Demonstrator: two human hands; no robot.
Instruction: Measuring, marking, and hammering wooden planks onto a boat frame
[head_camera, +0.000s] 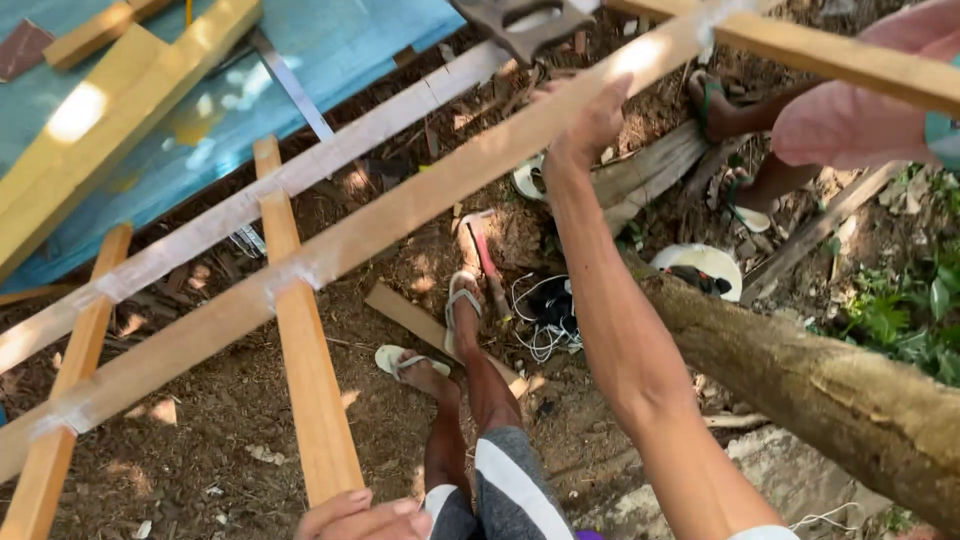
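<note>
At the bottom edge of the view the left hand (362, 518) rests on the near end of a short wooden slat (305, 350), its fingers (385, 508) curled over the slat's end in a light grasp. That slat runs away from the person and passes under two long pale rails. Just right of it stand the person's own legs in grey-and-white shorts (500, 490), sandalled feet (440, 335) planted on bare dirt ground (220, 430); there is open earth between the slat and the feet, and more between this slat and a second slat (70, 390) further left.

The right arm stretches up the middle of the view. The right hand (585, 125) lies against the nearer long rail (400, 215), fingers wrapped over its upper edge, clasping the wood. This rail crosses the whole view on a diagonal from lower left to upper right; the farther rail (250, 205) lies parallel above it, with a narrow strip of ground showing between them.

To the right, a thick tree trunk (830, 390) hems in the lower right corner, close beside the forearm. Under the rails lie a tangle of white cord (545, 320) and a flat offcut board (420, 325).

Farther off, a blue sheet (340, 50) carrying yellow timber (120, 110) fills the upper left. At the top right another person's sandalled feet (735, 150) and a pink-clad knee (850, 110) stand behind another wooden bar (830, 55).
</note>
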